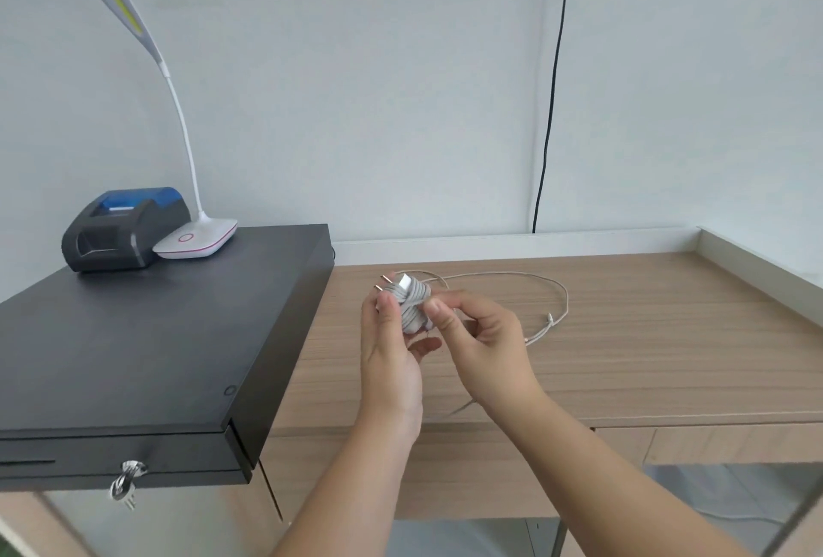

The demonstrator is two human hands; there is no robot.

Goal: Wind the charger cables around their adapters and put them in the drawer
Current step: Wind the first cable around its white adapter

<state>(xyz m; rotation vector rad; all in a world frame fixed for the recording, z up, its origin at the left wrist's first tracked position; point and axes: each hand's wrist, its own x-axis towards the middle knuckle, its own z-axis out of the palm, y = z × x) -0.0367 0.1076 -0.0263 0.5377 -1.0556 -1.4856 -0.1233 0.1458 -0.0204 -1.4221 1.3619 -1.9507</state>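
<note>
Your biggest risk now is the coils slipping off the adapter (412,299): if your left hand (392,347) eases its hold while the right pulls the next turn tight, the wraps already on it could spring loose and you would have to start again. The loose cable (525,284) lies in a wide loop on the worktop (623,360) toward its back edge, and its free end (550,319) could snag or whip as it is drawn in. Some cable also appears to hang over the front edge below your hands, where it might catch. The adapter, prongs pointing up and left, sits above the worktop between your two hands. Your left hand grips it from the left with curled fingers and thumb. Your right hand (481,338) pinches the cable just beside the bundle's right side.
</note>
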